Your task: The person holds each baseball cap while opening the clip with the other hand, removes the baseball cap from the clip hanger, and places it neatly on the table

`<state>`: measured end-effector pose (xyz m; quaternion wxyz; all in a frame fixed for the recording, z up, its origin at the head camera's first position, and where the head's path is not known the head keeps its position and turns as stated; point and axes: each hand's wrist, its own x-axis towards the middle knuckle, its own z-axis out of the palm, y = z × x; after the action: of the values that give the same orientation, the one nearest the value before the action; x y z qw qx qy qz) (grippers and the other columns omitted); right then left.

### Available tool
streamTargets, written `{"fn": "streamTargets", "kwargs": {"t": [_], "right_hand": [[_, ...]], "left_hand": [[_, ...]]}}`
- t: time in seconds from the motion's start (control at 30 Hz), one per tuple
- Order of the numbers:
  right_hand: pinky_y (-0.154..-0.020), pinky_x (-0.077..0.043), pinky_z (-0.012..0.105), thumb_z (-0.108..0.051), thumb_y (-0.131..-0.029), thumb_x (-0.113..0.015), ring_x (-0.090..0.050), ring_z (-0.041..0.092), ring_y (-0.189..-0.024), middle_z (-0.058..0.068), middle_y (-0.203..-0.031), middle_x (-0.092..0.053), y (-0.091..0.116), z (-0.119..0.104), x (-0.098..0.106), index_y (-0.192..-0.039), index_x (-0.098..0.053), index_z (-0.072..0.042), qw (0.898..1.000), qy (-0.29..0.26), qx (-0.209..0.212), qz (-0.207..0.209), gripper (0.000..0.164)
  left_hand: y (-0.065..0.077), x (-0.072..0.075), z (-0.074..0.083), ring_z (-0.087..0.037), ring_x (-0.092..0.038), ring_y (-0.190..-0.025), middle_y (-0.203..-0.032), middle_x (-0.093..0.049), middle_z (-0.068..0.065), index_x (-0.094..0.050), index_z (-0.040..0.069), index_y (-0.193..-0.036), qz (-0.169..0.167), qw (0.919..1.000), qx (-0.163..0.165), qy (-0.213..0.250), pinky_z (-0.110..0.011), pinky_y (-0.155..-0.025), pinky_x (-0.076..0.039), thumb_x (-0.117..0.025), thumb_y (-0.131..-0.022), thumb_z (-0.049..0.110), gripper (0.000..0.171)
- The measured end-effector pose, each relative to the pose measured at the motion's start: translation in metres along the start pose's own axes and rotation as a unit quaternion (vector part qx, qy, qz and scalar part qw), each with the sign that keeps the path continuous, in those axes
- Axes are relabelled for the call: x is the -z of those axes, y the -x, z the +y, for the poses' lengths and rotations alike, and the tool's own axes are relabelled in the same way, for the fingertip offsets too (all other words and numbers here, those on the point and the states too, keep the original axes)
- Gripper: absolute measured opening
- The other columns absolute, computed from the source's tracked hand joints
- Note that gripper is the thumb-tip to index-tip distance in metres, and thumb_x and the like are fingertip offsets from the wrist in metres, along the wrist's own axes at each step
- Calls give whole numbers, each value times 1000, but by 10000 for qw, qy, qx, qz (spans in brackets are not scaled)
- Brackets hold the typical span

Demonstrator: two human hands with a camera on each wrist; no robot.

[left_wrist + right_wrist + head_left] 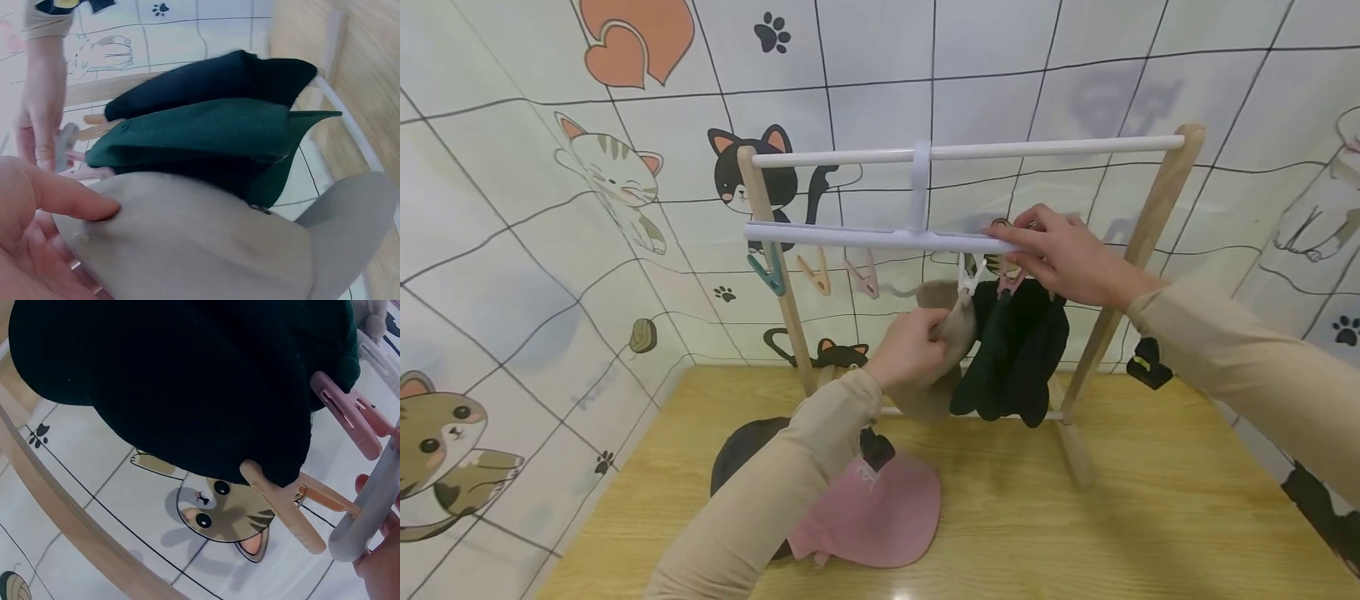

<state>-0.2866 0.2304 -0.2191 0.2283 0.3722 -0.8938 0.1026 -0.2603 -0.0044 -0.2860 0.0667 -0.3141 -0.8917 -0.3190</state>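
Note:
My left hand (912, 350) pinches a beige cap (206, 231) between thumb and fingers. That cap hangs below a white clothespin (970, 275) on a white clip hanger (850, 236). Beside it hang a dark green cap (206, 134) and a near-black cap (187, 387), the green one under a pink clothespin (347, 412) and the near-black one under a light orange clothespin (284, 506). With thumb and fingers, my right hand (1063, 254) grips the right part of the hanger bar.
The hanger hooks over the top rail (1045, 149) of a wooden rack. Blue (767, 268), orange (815, 272) and pink (862, 275) clothespins dangle at its left. A pink cap (887, 517) and a dark cap (745, 450) lie on the wooden table (1037, 542), partly behind my left sleeve.

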Motion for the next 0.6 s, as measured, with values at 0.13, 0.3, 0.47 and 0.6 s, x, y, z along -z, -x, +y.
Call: {"fn": "streamTargets", "kwargs": {"t": [0.13,0.3,0.47,0.6], "right_hand": [[-79,-27,53,-9,-88,-55,-49,26,-78,15,-109,-47,6,1,-7,-135,-40,-19,9999,-80,-112,17,50],[-70,-30,50,-11,-86,-58,-48,25,-76,12,-106,-48,10,-1,-15,-130,-45,-18,9995,51,-181,237,46],[-68,-35,46,-13,-80,-65,-46,26,-80,13,-96,-48,9,-11,-25,-117,-51,-7,9946,344,-300,931,40],[-62,-42,38,-8,-79,-63,-48,23,-73,12,-87,-47,8,-32,-32,-99,-50,-1,9892,317,-502,1340,25]], "left_hand": [[3,5,2,-13,-39,-60,-63,-42,0,-52,7,-73,-197,9992,52,346,-22,-55,-31,-50,-74,-6,13],[4,6,3,-14,-42,-62,-64,-46,1,-56,7,-77,-284,9990,118,321,-22,-56,-34,-51,-74,-6,15],[5,5,1,-13,-44,-62,-66,-51,1,-58,9,-80,-405,9982,302,323,-23,-57,-36,-51,-74,-5,17],[6,5,1,-13,-45,-61,-66,-53,2,-58,10,-80,-468,9979,345,294,-23,-56,-37,-52,-73,-5,17]]}}
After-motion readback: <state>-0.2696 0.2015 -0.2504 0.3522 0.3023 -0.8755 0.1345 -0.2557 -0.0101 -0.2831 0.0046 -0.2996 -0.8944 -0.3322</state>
